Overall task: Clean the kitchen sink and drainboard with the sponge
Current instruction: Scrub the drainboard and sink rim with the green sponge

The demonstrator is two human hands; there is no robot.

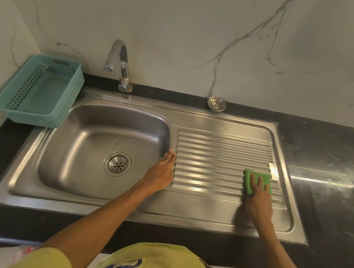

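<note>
A steel sink unit fills the middle of the view, its bowl (83, 143) on the left with a round drain (117, 163). To the right lies the ribbed drainboard (218, 157). My right hand (259, 197) presses flat, fingers straight, on a green sponge (256, 178) at the right end of the ribs. My left hand (163, 170) rests flat and open on the strip between bowl and drainboard, holding nothing.
A teal perforated basket (41, 92) stands at the left of the sink on the black counter (335, 179). A chrome tap (121, 67) rises behind the bowl. A loose metal strainer (216, 104) sits by the marble wall.
</note>
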